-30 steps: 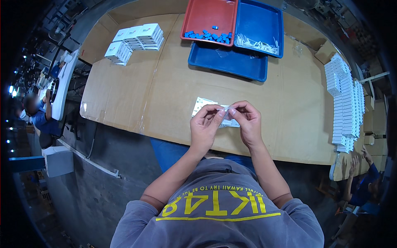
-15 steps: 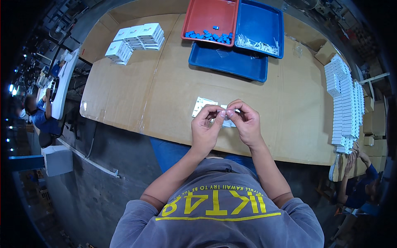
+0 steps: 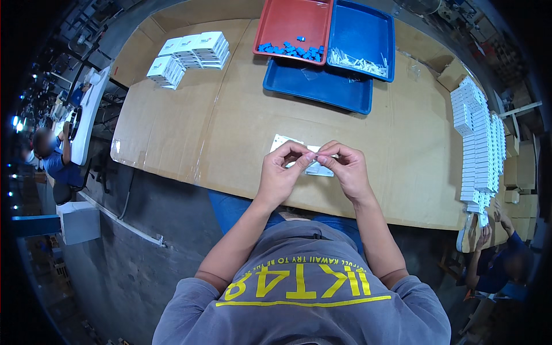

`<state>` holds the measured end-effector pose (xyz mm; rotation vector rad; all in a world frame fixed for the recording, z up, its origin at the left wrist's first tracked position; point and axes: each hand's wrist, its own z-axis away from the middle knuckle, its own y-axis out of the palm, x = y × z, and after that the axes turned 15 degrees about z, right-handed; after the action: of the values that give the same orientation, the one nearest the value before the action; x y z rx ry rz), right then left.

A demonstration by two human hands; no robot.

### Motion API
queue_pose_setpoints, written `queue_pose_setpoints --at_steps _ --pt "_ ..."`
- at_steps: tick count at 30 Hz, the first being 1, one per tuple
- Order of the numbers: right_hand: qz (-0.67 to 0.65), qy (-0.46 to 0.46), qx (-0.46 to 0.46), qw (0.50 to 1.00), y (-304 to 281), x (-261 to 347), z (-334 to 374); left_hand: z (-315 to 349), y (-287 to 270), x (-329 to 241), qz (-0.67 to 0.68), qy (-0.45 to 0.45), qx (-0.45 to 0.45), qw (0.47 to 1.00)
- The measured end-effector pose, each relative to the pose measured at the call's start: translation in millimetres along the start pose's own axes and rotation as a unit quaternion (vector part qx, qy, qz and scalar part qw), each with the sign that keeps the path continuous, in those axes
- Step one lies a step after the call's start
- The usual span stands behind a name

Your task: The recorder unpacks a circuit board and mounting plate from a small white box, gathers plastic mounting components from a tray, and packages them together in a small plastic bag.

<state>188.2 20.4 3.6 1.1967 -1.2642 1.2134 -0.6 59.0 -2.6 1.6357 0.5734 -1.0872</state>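
Fingertip to fingertip, my left hand [image 3: 280,176] and my right hand [image 3: 349,171] meet above the near middle of the cardboard-covered table. Both are closed in a pinch around something tiny, mostly hidden by the fingers and too small to name. Beneath them lie flat white plastic pieces: one white plate [image 3: 280,141] shows beyond my left fingers, and another white piece [image 3: 319,169] shows between the hands. My hands cover much of both.
Farther off, a red tray [image 3: 293,23] holds small blue parts. One blue tray [image 3: 359,29] holds thin white sticks; another blue tray [image 3: 316,86] sits nearer. White stacks stand at left [image 3: 192,50] and right [image 3: 480,144]. Co-workers sit at both sides.
My hands have shifted slightly, still pinching together, and more of the white piece between them shows. At the right, the co-worker's hands have moved apart by the stack's near end.
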Motion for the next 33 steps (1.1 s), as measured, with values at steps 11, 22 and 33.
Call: queue_pose_setpoints --at_steps 11,22,33 --pt "0.082 -0.022 -0.008 0.996 -15.5 7.4 -0.4 -2.7 -20.4 7.2 0.133 -0.289 -0.03 0.948" --pt "0.06 0.007 0.021 0.998 -28.4 17.8 7.1 8.1 -7.1 24.2 0.216 -0.23 -0.102 0.943" --pt "0.051 0.082 0.012 0.995 -2.7 -7.3 7.0 12.7 -4.4 30.8 0.131 -0.179 -0.061 0.973"
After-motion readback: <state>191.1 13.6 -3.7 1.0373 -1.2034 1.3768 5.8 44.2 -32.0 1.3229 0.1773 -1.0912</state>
